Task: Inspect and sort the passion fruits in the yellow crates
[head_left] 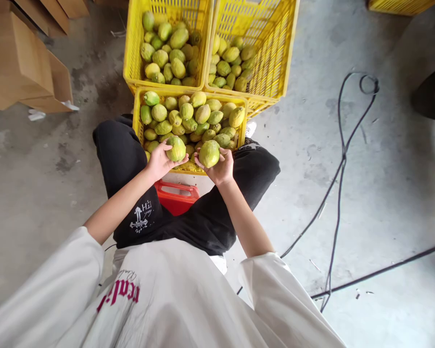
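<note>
so, taking the near crate (243, 126) as the dial, with twelve o'clock on its far edge, the left hand (158, 162) is leftmost, between seven and eight, its thumb and fingers clasped around the left fruit (176, 149). that one sits over the near crate, roundish and green with yellow streaks on a skin that looks firm and slightly uneven. it should be fairly light for its bulk and stiff enough to bear a steady squeeze, though the curve might roll off the fingertips; a hold round the widest part, palm behind it, seems surest. towards the middle, the loose fruit (186, 111) lies heaped in green and dull yellow, some rounder, some longer, and any ripe ones may bruise if knocked. between four and five, the right fruit (209, 153) looks plumper and paler, yellow-green with faint blotches. it probably carries a bit more weight, so support from beneath suits it, as the right hand (223, 170) gives, fingers curled under and thumb against the side. the two held pieces are apart.
</note>
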Tool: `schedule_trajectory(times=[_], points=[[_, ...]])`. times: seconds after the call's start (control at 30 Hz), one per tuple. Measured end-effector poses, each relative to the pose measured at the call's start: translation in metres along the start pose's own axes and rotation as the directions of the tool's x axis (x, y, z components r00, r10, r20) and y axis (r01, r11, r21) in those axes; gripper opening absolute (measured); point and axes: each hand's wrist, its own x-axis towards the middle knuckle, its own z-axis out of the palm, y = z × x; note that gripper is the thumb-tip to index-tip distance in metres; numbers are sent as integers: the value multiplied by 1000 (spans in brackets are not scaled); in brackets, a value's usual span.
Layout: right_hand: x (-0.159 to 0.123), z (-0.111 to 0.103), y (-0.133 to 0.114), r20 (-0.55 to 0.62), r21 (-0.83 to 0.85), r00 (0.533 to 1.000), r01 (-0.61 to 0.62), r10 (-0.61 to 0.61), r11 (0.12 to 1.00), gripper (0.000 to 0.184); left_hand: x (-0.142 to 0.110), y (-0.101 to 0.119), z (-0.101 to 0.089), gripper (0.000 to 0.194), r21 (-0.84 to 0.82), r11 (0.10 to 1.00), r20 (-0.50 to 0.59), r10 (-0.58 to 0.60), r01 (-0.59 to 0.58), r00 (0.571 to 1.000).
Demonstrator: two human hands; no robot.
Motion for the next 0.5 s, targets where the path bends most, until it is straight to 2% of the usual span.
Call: schedule_trajectory(times=[0.2,0.33,0.5], points=[[15,-13,4,-59,-59,998,9,-13,998,34,3,0,-2,33,-18,1000,-10,3,-4,1000],[23,-17,10,-138,-68,990,10,-20,998,31,5,0,-5,31,-31,999,-11,12,-12,1000],[27,-19,8,-210,-29,977,13,-19,1000,25,9,-1,-9,38,-35,999,-15,11,-12,1000]])
